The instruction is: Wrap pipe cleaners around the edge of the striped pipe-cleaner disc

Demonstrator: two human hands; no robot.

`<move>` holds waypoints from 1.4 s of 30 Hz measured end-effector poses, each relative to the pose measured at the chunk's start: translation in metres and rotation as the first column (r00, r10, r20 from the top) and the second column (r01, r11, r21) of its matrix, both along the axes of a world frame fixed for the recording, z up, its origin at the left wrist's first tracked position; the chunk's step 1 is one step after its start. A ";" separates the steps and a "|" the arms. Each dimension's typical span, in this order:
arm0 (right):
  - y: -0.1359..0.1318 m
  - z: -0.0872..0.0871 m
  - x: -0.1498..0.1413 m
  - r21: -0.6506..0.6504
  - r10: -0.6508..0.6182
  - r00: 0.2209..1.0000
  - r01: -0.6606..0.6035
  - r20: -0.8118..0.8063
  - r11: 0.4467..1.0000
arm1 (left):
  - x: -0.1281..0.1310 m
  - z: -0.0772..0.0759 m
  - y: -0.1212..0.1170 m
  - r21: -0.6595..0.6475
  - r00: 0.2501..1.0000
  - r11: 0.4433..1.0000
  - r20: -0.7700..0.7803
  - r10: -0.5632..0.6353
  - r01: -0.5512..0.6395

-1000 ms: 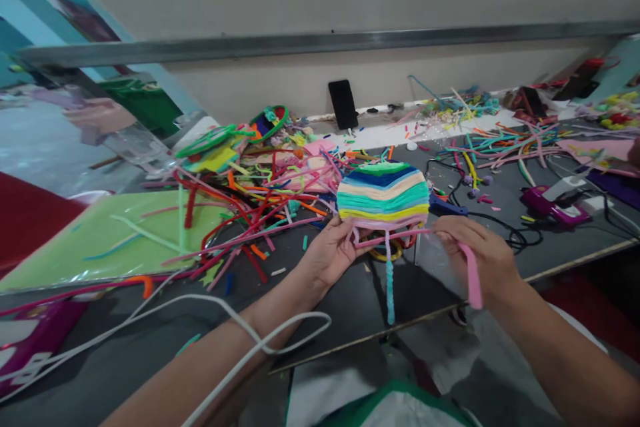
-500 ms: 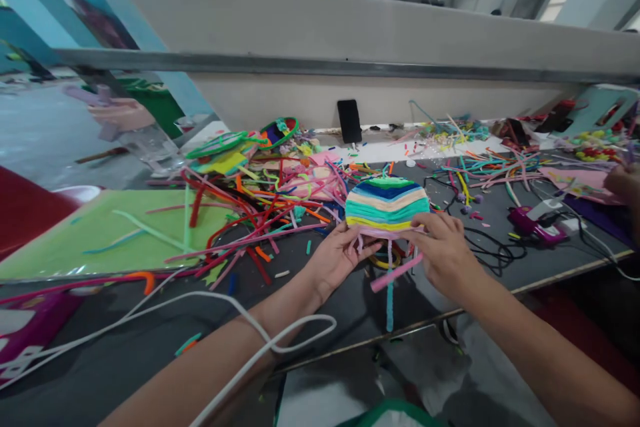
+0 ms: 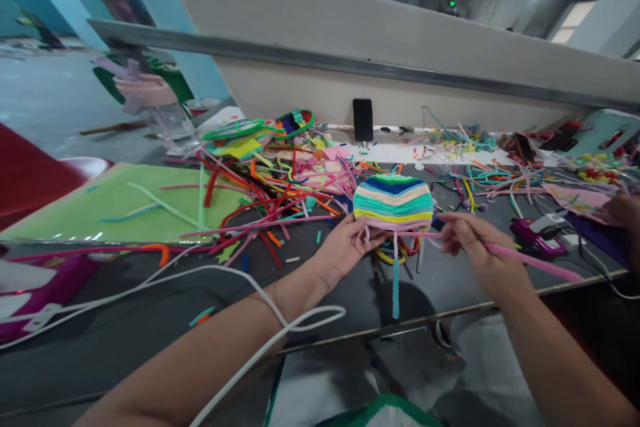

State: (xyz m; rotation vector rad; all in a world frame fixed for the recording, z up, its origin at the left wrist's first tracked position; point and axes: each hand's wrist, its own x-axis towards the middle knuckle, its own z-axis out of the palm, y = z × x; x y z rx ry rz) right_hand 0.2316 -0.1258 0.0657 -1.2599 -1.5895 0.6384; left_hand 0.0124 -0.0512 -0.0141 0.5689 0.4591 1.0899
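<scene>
A striped woven piece of pipe cleaners, banded green, blue, cream, teal, yellow and pink, stands upright above the dark table. My left hand pinches its lower left edge. My right hand is closed on a pink pipe cleaner that runs from the piece's bottom row out to the right. A teal pipe cleaner hangs straight down from the piece.
A heap of loose pipe cleaners lies left of the piece on a green sheet. A purple glue gun and black cables sit to the right. A phone leans on the back wall. Another person's hand is at far right. A white cord crosses my left arm.
My right hand, which was at the piece's lower edge, has drawn the pink pipe cleaner out sideways to the right. The left hand keeps its grip. The camera has tilted up slightly.
</scene>
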 end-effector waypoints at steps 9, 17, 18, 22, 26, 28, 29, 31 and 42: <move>-0.041 -0.053 -0.002 0.011 -0.036 0.874 0.047 -0.484 0.999 | -0.001 0.000 0.001 0.016 0.998 0.999 0.040 0.038 -0.039; -0.057 -0.060 0.002 -0.068 -0.114 0.923 0.096 -0.366 0.993 | -0.002 -0.002 0.004 0.018 0.998 0.998 0.015 0.060 -0.060; -0.057 -0.059 0.002 -0.065 -0.128 0.933 0.113 -0.336 0.991 | -0.002 -0.002 0.004 0.016 0.999 0.999 0.009 0.052 -0.052; -0.055 -0.061 0.001 -0.033 -0.204 0.970 0.202 -0.134 0.979 | -0.002 -0.004 0.004 0.018 0.999 0.999 -0.001 0.032 -0.032; -0.048 -0.064 -0.001 0.090 -0.206 0.933 0.188 0.294 0.978 | -0.002 -0.004 0.003 0.018 0.999 0.999 -0.004 0.051 -0.051; -0.043 -0.064 -0.004 0.187 -0.174 0.857 0.093 0.485 0.978 | -0.001 -0.002 0.002 0.015 0.999 0.999 -0.010 0.051 -0.050; -0.040 -0.064 -0.006 0.229 -0.173 0.811 0.049 0.559 0.972 | -0.001 -0.001 0.001 0.018 0.999 0.999 -0.012 0.046 -0.046; -0.035 -0.061 -0.012 0.279 -0.202 0.701 0.004 0.685 0.960 | 0.000 0.001 0.000 0.025 0.999 0.999 -0.012 0.042 -0.042; -0.009 -0.028 -0.057 0.109 -0.103 0.274 -0.006 0.956 0.994 | 0.001 0.003 -0.004 0.075 1.000 0.997 0.018 -0.012 0.010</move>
